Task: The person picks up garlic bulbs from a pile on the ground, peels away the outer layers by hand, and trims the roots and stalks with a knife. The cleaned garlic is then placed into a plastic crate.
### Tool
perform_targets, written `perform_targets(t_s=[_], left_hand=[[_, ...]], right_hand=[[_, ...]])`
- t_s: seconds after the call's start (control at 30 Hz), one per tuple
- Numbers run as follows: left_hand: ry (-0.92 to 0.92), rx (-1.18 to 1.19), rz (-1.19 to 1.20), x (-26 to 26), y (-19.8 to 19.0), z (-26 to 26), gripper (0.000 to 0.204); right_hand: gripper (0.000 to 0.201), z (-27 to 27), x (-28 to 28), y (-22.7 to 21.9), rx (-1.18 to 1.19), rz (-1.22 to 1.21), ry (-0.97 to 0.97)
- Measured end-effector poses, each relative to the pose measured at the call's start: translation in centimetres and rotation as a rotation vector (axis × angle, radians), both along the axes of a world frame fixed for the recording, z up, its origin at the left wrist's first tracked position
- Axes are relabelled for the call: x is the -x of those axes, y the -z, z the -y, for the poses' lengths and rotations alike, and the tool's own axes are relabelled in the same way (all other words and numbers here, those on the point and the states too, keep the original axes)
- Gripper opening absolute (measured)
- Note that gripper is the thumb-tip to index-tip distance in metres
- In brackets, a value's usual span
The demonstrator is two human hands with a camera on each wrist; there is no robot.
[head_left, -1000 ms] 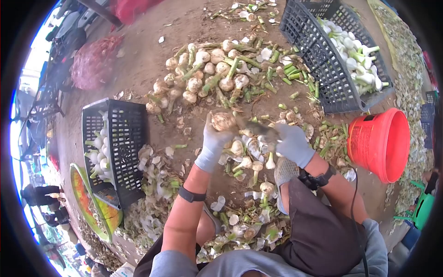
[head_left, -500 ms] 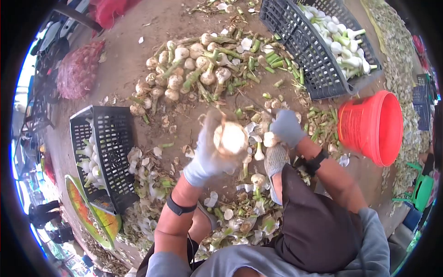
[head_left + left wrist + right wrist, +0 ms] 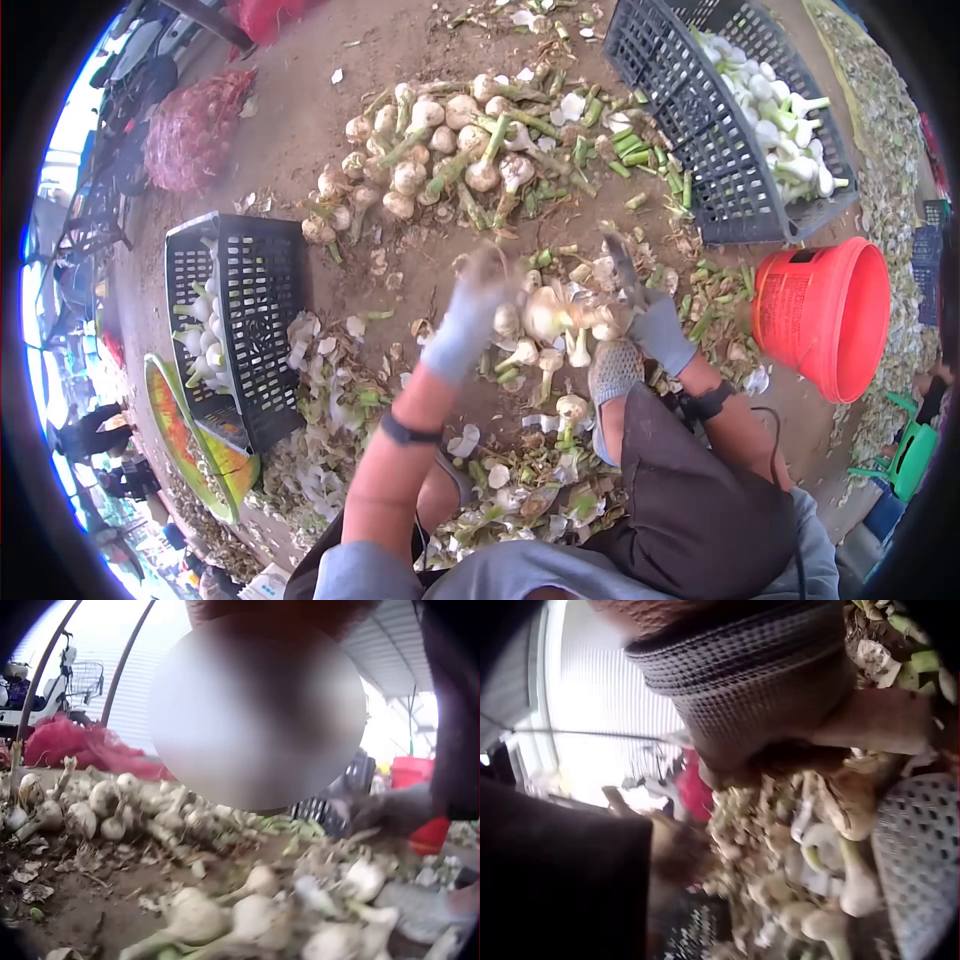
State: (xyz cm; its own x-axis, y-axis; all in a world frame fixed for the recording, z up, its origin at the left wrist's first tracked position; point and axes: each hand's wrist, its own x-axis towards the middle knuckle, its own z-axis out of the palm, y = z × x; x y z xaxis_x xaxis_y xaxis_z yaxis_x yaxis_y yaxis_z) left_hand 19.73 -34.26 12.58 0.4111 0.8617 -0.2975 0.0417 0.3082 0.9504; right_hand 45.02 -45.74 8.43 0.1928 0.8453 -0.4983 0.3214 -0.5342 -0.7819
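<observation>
My right hand (image 3: pixel 655 325), in a pale glove, grips a knife (image 3: pixel 622 265) with its dark blade pointing away from me. Its wooden handle (image 3: pixel 881 724) sticks out of the fist in the right wrist view. A large whitish garlic bulb (image 3: pixel 545 315) shows between my hands, above other bulbs near my right shoe. Just left of it, my gloved left hand (image 3: pixel 475 310) is smeared by motion, its fingertips brownish; I cannot tell whether it holds anything. A blurred oval covers much of the left wrist view.
A heap of untrimmed garlic (image 3: pixel 440 150) lies ahead on the dirt floor. Black crates with cleaned garlic stand at left (image 3: pixel 262 320) and far right (image 3: pixel 700 130). A red bucket (image 3: pixel 800 320) tilts at right. Peelings and stem pieces (image 3: pixel 540 500) litter the ground before me.
The garlic bulb my left hand held up, its pale cut face showing, is gone from there; a large bulb now shows between my hands. The knife blade has swung to point forward.
</observation>
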Motion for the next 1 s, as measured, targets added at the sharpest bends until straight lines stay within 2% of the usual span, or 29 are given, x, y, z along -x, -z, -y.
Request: perform_targets(t_s=[0.03,0.1,0.17,0.23,0.3,0.37,0.43,0.47,0.5,0.57,0.63,0.7,0.73,0.77,0.8,0.83,0.87,0.9,0.93,0.97,1.0], left_hand=[[-0.253,0.231,-0.025,-0.2,1.6,-2.5,0.063],[-0.543,-0.037,-0.600,-1.5,4.2,-7.7,0.056],[-0.402,-0.009,-0.848,-0.9,10.1,-12.5,0.049],[-0.351,-0.010,-0.806,0.4,10.9,-12.6,0.046],[-0.297,-0.014,-0.775,2.0,10.6,-11.5,0.043],[-0.082,-0.157,-0.910,4.5,9.4,-7.4,0.050],[-0.092,-0.013,-1.154,5.1,7.9,-3.7,0.063],[-0.295,-0.151,-0.935,5.3,7.7,-1.9,0.077],[-0.306,-0.148,-0.938,5.6,7.9,-1.7,0.077],[-0.394,-0.415,-1.086,6.1,9.1,-2.5,0.081],[-0.363,-0.361,-1.091,7.5,10.7,-3.7,0.077],[-0.406,-0.181,-0.818,8.3,11.0,-4.7,0.071],[-0.448,-0.079,-0.460,8.7,11.3,-4.3,0.065],[-0.440,-0.083,-0.463,8.0,9.4,-3.9,0.065],[-0.408,-0.031,-0.099,6.6,6.8,-3.1,0.065],[-0.374,0.031,0.264,6.0,5.6,-2.1,0.065],[-0.185,0.143,0.360,7.2,6.3,-1.5,0.066],[-0.184,0.143,0.368,6.0,5.0,-0.8,0.066],[-0.199,0.118,0.200,3.8,2.4,0.0,0.065],[-0.214,0.093,0.030,2.3,1.0,0.5,0.065],[-0.124,-0.076,-0.226,1.9,2.2,0.4,0.063]], right_hand=[[0.035,-0.2,0.4,0.3,0.003,-0.007,0.000],[0.038,-1.4,0.4,0.7,-0.137,-0.092,0.064],[0.039,-2.0,-0.3,1.5,-0.130,-0.024,0.033],[0.035,-2.0,-0.3,1.4,-0.085,-0.026,0.081],[0.033,-2.1,-0.8,1.9,-0.086,-0.008,0.070],[0.032,-1.5,-1.2,2.8,-0.079,0.004,0.060],[0.026,-1.1,-1.6,4.0,-0.081,0.043,-0.003],[0.023,-1.2,-1.1,3.5,-0.083,-0.003,0.028],[0.023,-1.3,-0.6,2.9,-0.084,-0.006,0.017],[0.023,-1.5,0.1,1.8,-0.134,-0.058,0.013],[0.025,-1.2,0.1,2.7,-0.109,-0.072,0.005],[0.028,-1.3,0.8,2.0,-0.173,-0.030,0.042],[0.028,-1.4,0.7,2.7,-0.176,-0.033,0.045],[0.026,-1.3,0.6,4.2,-0.228,-0.009,-0.009],[0.025,-1.1,0.5,5.0,-0.274,0.015,-0.060],[0.025,-1.1,0.9,3.8,-0.264,0.015,-0.051],[0.024,-2.0,1.5,1.2,-0.213,0.111,-0.179],[0.025,-2.9,2.3,-1.1,-0.165,0.211,-0.309],[0.025,-3.5,3.2,-2.5,-0.166,0.222,-0.309],[0.023,-4.0,4.2,-3.6,-0.345,0.377,-0.384],[0.022,-4.4,5.1,-4.6,-0.522,0.529,-0.458]])
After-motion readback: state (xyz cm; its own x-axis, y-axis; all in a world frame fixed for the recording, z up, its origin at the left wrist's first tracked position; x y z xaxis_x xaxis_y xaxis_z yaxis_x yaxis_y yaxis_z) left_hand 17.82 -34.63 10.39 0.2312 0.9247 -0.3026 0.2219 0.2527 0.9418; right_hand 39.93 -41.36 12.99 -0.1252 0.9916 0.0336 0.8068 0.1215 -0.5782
